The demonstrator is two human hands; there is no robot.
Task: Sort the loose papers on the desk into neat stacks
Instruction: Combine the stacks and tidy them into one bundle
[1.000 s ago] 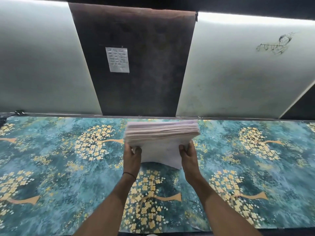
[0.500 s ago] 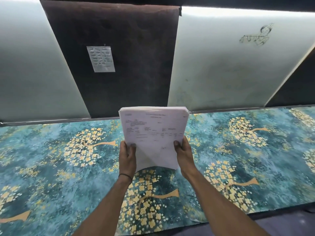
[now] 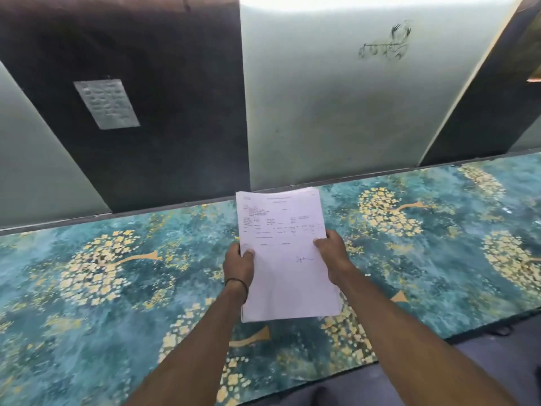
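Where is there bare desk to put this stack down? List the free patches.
Left: the patterned desk cover lies bare from the left hand out to the frame's edge, back to the wall panels. Right: bare from the right hand onward. Crowded only in the middle, under the paper stack both hands grip.

Office-like spot — desk (image 3: 117,317) under teal floral cover, pale wall panels (image 3: 322,112), printed notice (image 3: 106,104)
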